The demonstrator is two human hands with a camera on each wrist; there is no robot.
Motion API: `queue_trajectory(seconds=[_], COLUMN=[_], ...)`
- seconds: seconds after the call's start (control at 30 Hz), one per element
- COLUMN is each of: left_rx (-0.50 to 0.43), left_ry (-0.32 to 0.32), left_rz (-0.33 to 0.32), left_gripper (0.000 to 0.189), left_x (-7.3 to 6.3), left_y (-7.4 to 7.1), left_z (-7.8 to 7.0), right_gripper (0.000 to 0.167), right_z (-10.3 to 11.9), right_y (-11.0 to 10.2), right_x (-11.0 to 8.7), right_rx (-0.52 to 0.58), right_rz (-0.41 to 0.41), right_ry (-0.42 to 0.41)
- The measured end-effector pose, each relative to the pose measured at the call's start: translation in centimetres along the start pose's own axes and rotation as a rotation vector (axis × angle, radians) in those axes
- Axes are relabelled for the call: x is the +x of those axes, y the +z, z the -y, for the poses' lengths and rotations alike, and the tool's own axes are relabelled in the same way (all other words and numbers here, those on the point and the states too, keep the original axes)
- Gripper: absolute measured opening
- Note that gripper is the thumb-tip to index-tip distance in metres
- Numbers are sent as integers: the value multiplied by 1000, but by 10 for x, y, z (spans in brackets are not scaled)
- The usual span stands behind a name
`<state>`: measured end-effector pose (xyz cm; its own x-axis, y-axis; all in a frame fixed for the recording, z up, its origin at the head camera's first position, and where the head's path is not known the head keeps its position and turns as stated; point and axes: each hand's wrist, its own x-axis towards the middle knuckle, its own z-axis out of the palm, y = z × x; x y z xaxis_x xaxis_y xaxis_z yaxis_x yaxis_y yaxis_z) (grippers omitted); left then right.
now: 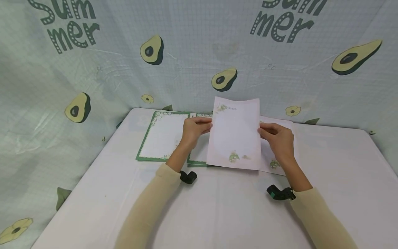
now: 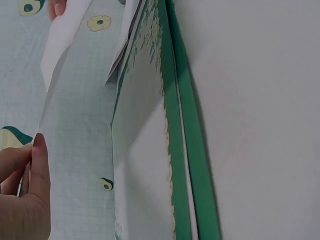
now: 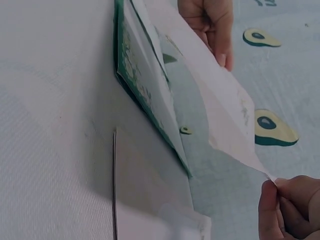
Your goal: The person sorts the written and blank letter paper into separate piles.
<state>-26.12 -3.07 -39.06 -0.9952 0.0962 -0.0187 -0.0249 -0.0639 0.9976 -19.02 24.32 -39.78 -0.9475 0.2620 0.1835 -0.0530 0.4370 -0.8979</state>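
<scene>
Between both hands a pale pink sheet of paper (image 1: 234,133) with small green flower prints is held up, tilted above the table. My left hand (image 1: 195,129) pinches its left edge between thumb and fingers. On the opposite edge, my right hand (image 1: 278,138) pinches it the same way. Both wrist views show the sheet bowed and clear of the papers beneath. Under it lie green-bordered sheets (image 1: 199,148), partly hidden. Another pink sheet (image 1: 270,155) lies below the right hand, also partly covered.
More green-bordered paper (image 1: 164,135) lies at the back left of the white table (image 1: 224,214). A plastic curtain (image 1: 186,45) printed with avocados rises behind the table's far edge. A black wrist camera (image 1: 188,177) sits at the left cuff, another camera (image 1: 280,193) at the right.
</scene>
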Motion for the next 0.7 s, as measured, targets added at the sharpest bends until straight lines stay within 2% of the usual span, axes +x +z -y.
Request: queue_trajectory(seconds=[0.2,0.43,0.7], left_rx=[62,174,233], left_ry=[50,85,79], left_rz=[25,32,-35], left_gripper=[19,15,10], left_x=[0,8,17], left_y=[9,24,48], left_z=[2,2,12], right_gripper=[33,34,35], right_z=[-3,-3,-4], right_y=[-10,-20,-36], right_x=[-3,-1,5], right_rx=[-26,-73,-145], right_rz=[-5,0,6], right_ry=[41,20,14])
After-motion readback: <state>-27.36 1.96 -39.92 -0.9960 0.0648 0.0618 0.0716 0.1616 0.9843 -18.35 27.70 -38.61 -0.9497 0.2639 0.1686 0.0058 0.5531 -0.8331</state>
